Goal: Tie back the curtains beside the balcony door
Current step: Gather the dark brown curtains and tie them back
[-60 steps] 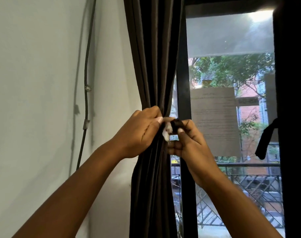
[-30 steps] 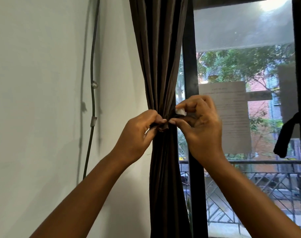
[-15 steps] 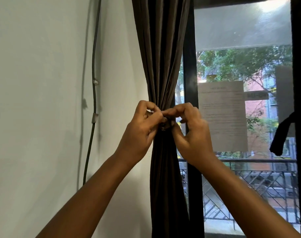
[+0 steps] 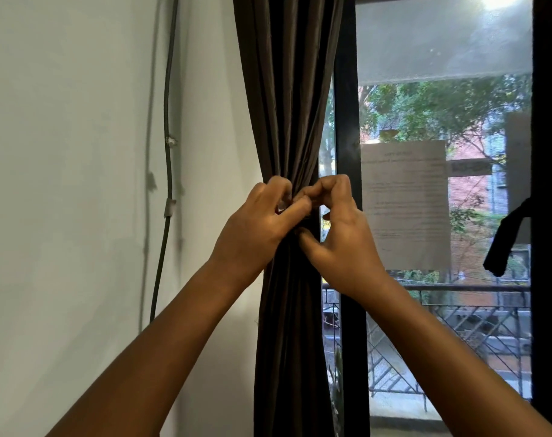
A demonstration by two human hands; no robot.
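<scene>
Wall cable [image 4: 167,171], paper [image 4: 405,203] on glass.

Tieback hidden behind curled fingers [image 4: 303,205]

Dark brown curtain [image 4: 287,99] hangs in tight vertical folds between wall and door frame, cinched narrow at its waist.

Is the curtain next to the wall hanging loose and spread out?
No, the curtain is gathered into a narrow bunch where the left hand and right hand hold it.
</scene>
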